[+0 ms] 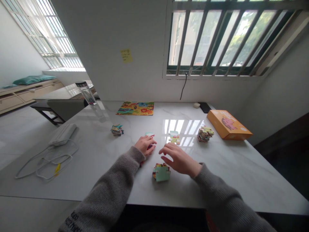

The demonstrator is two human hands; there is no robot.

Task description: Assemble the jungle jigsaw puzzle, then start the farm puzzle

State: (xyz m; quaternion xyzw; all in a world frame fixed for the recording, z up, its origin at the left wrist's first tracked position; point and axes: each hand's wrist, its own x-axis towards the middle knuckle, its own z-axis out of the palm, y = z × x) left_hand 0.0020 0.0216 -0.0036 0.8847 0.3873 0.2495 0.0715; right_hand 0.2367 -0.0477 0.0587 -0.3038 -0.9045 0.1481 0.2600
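My left hand (145, 145) lies low over the table with its fingers stretched out and slightly spread. It partly covers some jigsaw pieces; the edge of one jigsaw piece (149, 133) shows just beyond its knuckles. To the right, my right hand (181, 158) hovers with thumb and fingers apart, and nothing shows between them. Beyond its fingers is a jigsaw section (174, 137) in green and pale blue. Nearest to me, below the right thumb, a small pile of jigsaw pieces (162, 173) has a plain light-green piece on top.
Stacks of jigsaw pieces stand left (117, 130) and right (204, 133). Behind lies a colourful picture sheet (136, 108). An orange box (228, 124) and black phone-like object (205, 107) are at right; a clear bottle (90, 98) and white device (63, 133) with cable at left.
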